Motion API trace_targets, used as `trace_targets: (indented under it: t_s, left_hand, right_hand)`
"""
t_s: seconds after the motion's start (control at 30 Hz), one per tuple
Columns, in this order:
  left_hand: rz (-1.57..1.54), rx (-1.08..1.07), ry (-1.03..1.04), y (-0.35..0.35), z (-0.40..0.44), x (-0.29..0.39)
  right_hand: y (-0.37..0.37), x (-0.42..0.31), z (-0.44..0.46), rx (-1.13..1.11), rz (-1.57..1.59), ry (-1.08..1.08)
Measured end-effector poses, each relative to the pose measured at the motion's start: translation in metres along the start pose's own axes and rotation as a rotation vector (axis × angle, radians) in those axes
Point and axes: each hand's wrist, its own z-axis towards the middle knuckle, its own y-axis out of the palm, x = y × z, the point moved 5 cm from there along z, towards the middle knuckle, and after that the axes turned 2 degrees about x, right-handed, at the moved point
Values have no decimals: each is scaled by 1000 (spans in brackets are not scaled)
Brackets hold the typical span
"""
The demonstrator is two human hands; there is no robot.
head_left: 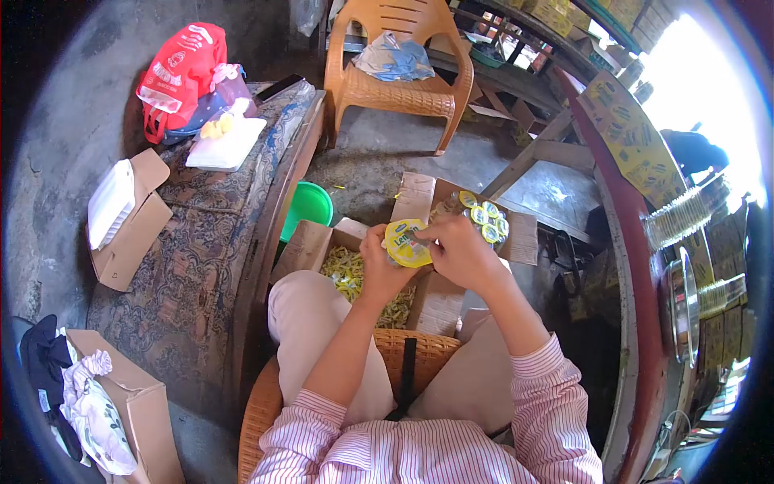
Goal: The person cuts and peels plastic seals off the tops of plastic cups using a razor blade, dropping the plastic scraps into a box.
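Two curled hands [381, 273] on yellow-lidded tub [401, 248]

1. Seemingly a small packing workroom.
2. One o'clock: shelves piled with yellow printed cartons [556, 12].
3. Just off centre towards eight: small yellow packets [343, 270] filling an open carton [305, 248].
4. Towards two: yellow-lidded tubs [490, 216], grouped.
5. Three o'clock: stacked clear plastic containers [685, 222].
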Motion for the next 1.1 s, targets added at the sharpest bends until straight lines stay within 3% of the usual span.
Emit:
trace_targets:
  t_s: [0.87, 1.1]
  left_hand:
    - [13, 12, 16, 0, 2, -5]
    - [6, 38, -19, -1, 3, -9]
  right_hand:
    - [14, 8, 1, 25, -7, -11]
    - [4, 7, -11, -61, -40, 16]
